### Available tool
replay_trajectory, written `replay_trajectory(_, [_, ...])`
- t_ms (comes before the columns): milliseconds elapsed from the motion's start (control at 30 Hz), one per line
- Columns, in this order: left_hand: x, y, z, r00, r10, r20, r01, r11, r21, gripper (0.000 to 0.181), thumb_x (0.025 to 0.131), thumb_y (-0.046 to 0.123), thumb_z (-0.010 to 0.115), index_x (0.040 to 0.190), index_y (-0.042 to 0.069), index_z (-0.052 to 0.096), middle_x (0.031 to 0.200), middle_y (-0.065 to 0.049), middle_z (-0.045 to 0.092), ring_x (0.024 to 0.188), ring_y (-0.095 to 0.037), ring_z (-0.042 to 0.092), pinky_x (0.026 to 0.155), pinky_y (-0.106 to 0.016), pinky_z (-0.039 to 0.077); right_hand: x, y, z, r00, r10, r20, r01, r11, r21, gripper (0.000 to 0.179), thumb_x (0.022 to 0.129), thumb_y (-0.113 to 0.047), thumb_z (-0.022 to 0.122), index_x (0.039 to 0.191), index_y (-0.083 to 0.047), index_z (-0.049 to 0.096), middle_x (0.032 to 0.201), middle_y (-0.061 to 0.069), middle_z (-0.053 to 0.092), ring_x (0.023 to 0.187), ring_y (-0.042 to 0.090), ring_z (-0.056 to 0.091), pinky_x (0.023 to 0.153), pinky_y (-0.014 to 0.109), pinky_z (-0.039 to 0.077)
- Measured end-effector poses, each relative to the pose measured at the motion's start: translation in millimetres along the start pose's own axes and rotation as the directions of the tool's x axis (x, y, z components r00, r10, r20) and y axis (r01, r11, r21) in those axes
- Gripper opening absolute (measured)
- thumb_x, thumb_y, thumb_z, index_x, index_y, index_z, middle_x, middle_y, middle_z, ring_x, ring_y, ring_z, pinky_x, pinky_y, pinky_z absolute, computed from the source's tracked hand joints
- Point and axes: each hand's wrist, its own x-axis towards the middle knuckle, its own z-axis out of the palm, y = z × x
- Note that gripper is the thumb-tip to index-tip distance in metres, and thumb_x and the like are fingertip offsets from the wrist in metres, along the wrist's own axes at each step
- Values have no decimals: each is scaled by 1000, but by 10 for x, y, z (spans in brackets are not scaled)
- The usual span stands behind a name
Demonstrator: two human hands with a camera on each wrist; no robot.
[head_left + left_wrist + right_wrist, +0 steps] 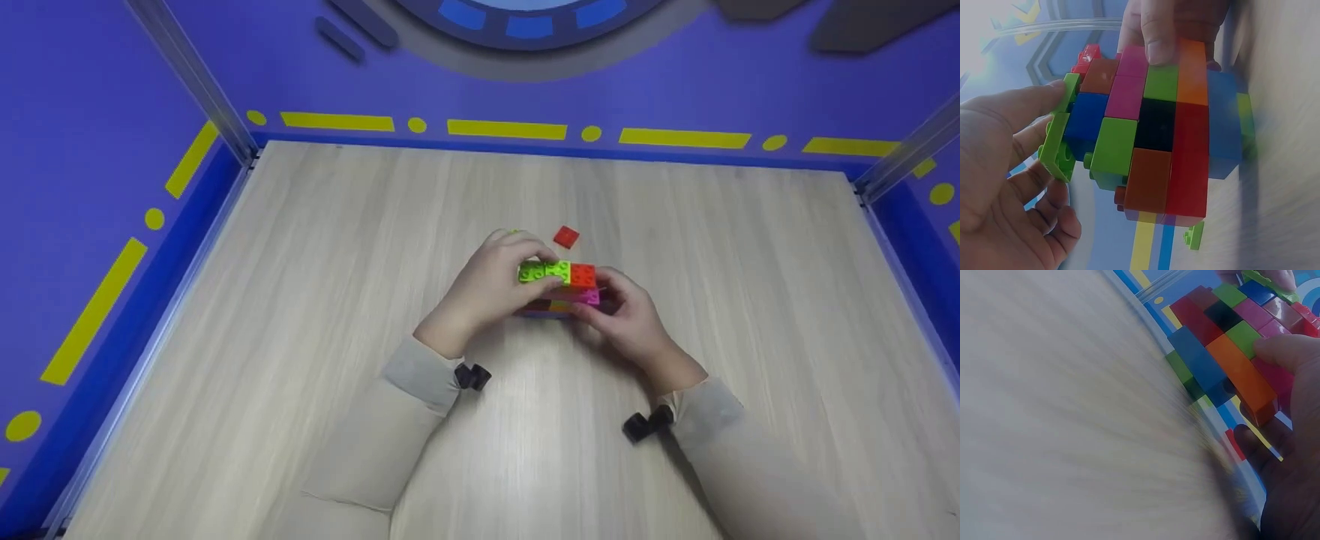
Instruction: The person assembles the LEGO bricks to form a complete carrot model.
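Note:
A wall of stacked toy building bricks (1154, 126) stands upright in front of the person, in blue, red, orange, black, pink, brown and green. Along its top lie lime-green bricks (556, 270) beside a red brick (583, 275). My left hand (495, 277) pinches a lime-green brick at the top left, thumb on the near side and fingers on the far side. At the other end my right hand (634, 319) grips the wall, its thumb pressed on a green brick (1244, 338) and fingers behind. The left hand hides part of the wall in the head view.
A loose red brick (566, 237) lies on the wooden table (360, 247) just behind the wall. One loose lime-green brick (1194, 236) shows near the wall's foot. Blue panels (525, 97) with yellow markings enclose the table at the back and sides.

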Motion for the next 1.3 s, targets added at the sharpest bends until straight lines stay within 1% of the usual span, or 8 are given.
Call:
replay_trajectory(167, [3, -7, -2, 1000, 0, -4, 0, 1000, -15, 28, 102, 33, 87, 126, 18, 84, 138, 3, 78, 136, -22, 61, 120, -40, 53, 4, -5, -5, 1000, -14, -3, 14, 1000, -11, 51, 96, 3, 86, 144, 0, 70, 128, -7, 76, 115, 14, 71, 101, 21, 61])
replay_trajectory(467, [11, -29, 16, 999, 34, -11, -34, 999, 31, 27, 103, 33, 86, 123, 14, 84, 134, 2, 80, 129, -23, 64, 117, -41, 53, 0, 0, 2, 1000, -10, -13, 9, 999, -47, 53, 95, 2, 87, 146, -1, 70, 129, -7, 76, 114, 12, 71, 100, 20, 60])
replay_trajectory(600, [12, -21, 18, 999, 46, -7, -45, 995, 84, 27, 104, 34, 85, 122, 14, 85, 132, 2, 81, 127, -24, 65, 117, -43, 51, 3, -4, 6, 1000, -18, -5, 18, 999, -35, 52, 96, 2, 86, 145, -1, 70, 127, -8, 76, 115, 12, 71, 101, 21, 61])
replay_trajectory(767, [11, -18, 25, 1000, 28, 13, -29, 991, 130, 29, 105, 37, 82, 126, 17, 84, 135, 3, 81, 128, -24, 64, 121, -43, 48, -1, -5, 5, 1000, -26, -7, 25, 999, -28, 50, 97, 3, 85, 144, -1, 71, 126, -8, 76, 114, 11, 71, 101, 21, 61])
replay_trajectory(900, [18, -49, 41, 999, 24, 21, -26, 995, 91, 31, 106, 38, 82, 128, 17, 82, 139, 2, 79, 131, -24, 62, 120, -43, 49, -5, 1, 3, 1000, -21, -11, 21, 999, -25, 51, 97, 3, 86, 145, -1, 70, 127, -8, 76, 115, 12, 71, 102, 20, 60])
replay_trajectory(1067, [30, -159, 91, 999, 40, 8, -40, 999, -13, 30, 105, 36, 83, 129, 18, 80, 141, 2, 78, 133, -22, 59, 118, -41, 52, -9, 2, 3, 1000, -3, -3, 2, 1000, -8, 51, 97, 1, 86, 145, -2, 70, 128, -7, 75, 116, 14, 71, 103, 20, 61])
replay_trajectory(1200, [41, -252, 131, 998, 67, -10, -68, 994, -89, 29, 103, 33, 85, 127, 17, 80, 137, 1, 78, 133, -22, 58, 116, -41, 53, -5, -3, 8, 1000, 14, 4, -14, 1000, -6, 50, 97, 0, 86, 145, -2, 70, 127, -6, 75, 116, 15, 71, 103, 20, 61])
replay_trajectory(1300, [52, -325, 136, 997, 74, -25, -77, 986, -151, 35, 102, 34, 82, 130, 14, 79, 136, -3, 77, 131, -27, 60, 114, -46, 54, 3, -16, 9, 1000, 22, 6, -22, 1000, -16, 51, 98, -1, 86, 145, -2, 70, 128, -3, 75, 117, 16, 70, 104, 20, 60])
